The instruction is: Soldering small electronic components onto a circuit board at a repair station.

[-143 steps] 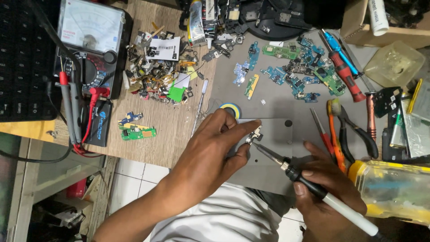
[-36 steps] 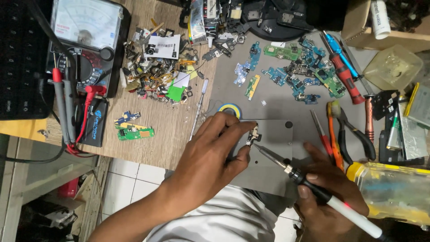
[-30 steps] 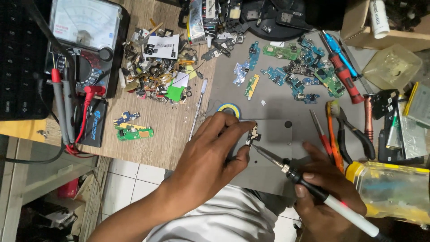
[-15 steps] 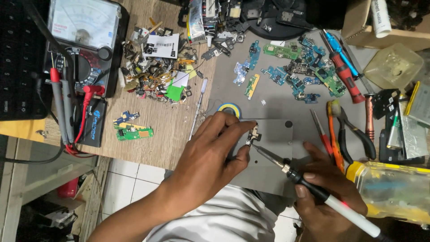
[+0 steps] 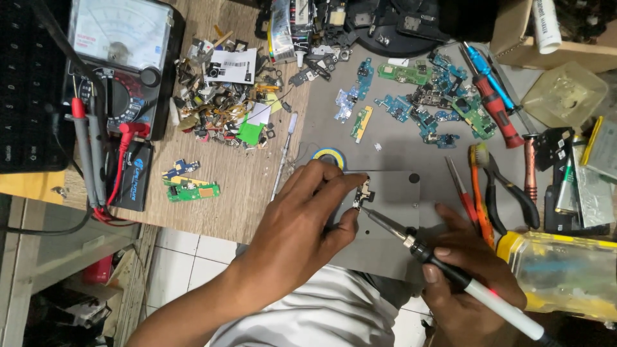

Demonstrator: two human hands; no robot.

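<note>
While the left hand (image 5: 302,225) pinches 1 small circuit board (image 5: 364,193) flat on the grey metal plate (image 5: 398,193), the right hand (image 5: 469,283) grips 1 soldering iron (image 5: 443,266) closed-fisted. Its long axis runs from lower right up-left, tip touching the board's lower edge. The left hand is nearer. 2 red screwdrivers (image 5: 495,112) lie well apart.

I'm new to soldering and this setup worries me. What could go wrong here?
The left hand pinches the small board right beside the soldering iron tip, so a slip might burn a finger. The board is only finger-held and may shift. The pliers lie near the right hand, easy to knock.
</note>
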